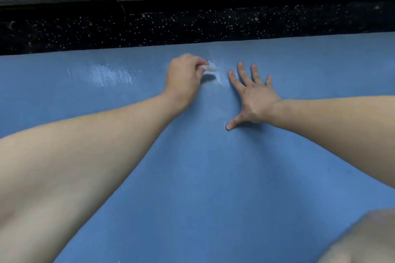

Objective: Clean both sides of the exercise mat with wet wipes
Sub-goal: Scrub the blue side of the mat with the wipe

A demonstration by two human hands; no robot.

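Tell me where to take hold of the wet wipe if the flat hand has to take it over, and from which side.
Pinch the white end of the wet wipe that sticks out of the left hand, coming from the right hand's side. The rest is bunched inside the curled fingers, so only that end is free, probably just above the blue mat.

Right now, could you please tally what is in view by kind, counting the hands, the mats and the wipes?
Hands: 2, the left hand gripping the wipe, the right hand flat with fingers spread.
Exercise mats: 1, the blue mat.
Wet wipes: 1, the white wipe.
Total: 4.
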